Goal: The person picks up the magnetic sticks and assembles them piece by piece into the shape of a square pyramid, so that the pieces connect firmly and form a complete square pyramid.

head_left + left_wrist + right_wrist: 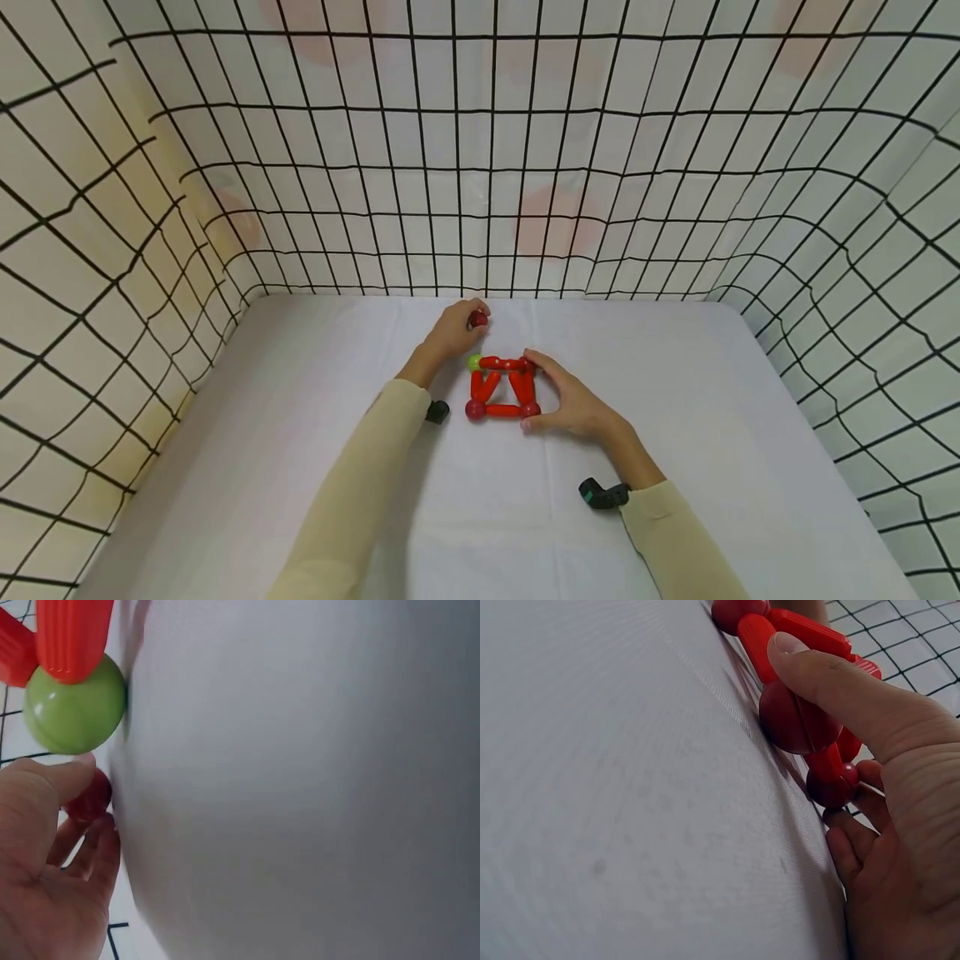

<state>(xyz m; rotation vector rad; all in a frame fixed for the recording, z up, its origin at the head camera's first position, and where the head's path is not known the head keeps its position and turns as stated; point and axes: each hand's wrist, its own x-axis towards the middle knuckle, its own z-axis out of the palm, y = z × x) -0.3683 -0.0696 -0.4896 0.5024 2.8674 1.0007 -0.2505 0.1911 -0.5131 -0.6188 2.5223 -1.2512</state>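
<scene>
My left hand (452, 330) pinches a loose dark red ball (478, 318) between thumb and fingers, low over the table beyond a frame of red rods and balls. In the left wrist view that red ball (91, 798) sits close to the cloth, beside the frame's green ball (73, 712). My right hand (576, 403) grips the right side of the frame (502, 410), its thumb on the near red ball (799, 718) and its fingers at the far red ball (831, 786). Some rods lean inward and upward from the base.
A white cloth covers the table (480, 517). Black wire grid panels (453, 167) stand at the back and both sides, with pale sheeting behind them. Each wrist bears a small black camera (603, 494).
</scene>
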